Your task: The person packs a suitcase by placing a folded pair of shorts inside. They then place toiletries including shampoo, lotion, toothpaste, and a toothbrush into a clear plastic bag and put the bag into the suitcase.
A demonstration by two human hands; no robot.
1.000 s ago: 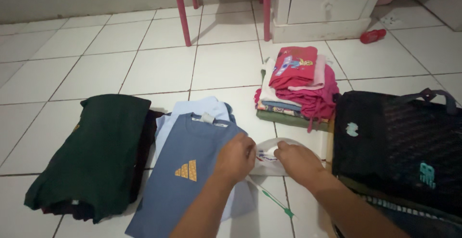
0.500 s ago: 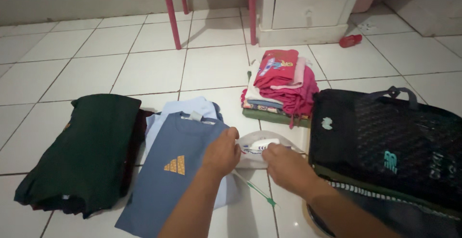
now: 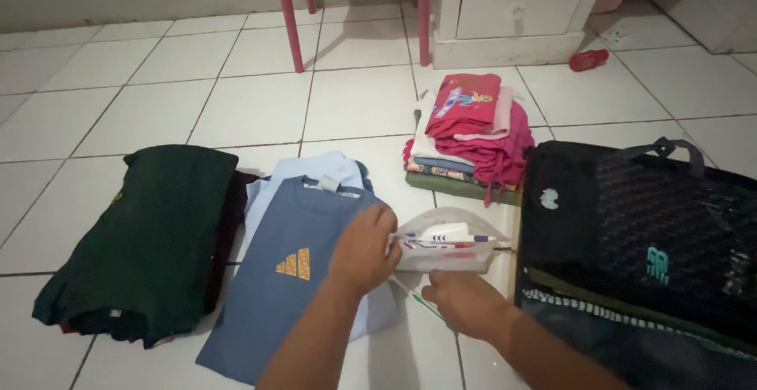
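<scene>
My left hand (image 3: 364,250) grips the left end of a small clear pouch (image 3: 446,246) that holds a white tube and a toothbrush. The pouch lies on the white tiled floor between a folded blue shirt (image 3: 303,268) and a black bag (image 3: 643,232). My right hand (image 3: 465,302) is just below the pouch, closed over a green-and-white toothbrush (image 3: 415,297) lying on the tile. Whether it grips the brush or only rests on it I cannot tell.
A folded dark green garment (image 3: 150,236) lies at the left. A pile of pink and red folded clothes (image 3: 473,138) sits behind the pouch. Further back stand a white drawer unit (image 3: 520,7), pink furniture legs (image 3: 288,15) and a small red object (image 3: 589,59).
My right hand has left the pouch and dropped down to the toothbrush on the floor. My left hand stays on the pouch. The camera has shifted slightly.
</scene>
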